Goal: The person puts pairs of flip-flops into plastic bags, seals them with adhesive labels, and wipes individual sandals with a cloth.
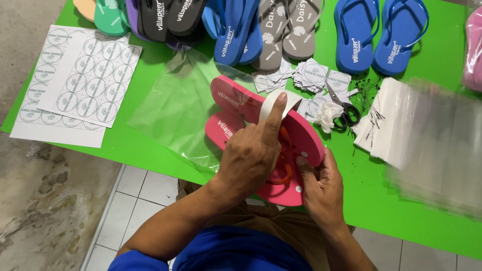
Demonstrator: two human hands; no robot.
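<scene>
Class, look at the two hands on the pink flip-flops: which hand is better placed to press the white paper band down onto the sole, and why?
Probably the left hand: its forefinger already lies on the white paper band across the upper pink flip-flop. The right hand grips the pair's near end, steadying it.

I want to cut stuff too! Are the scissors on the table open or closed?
Closed. The scissors lie flat on the green table, blades together in one line, beside the paper labels; neither hand touches them.
</scene>
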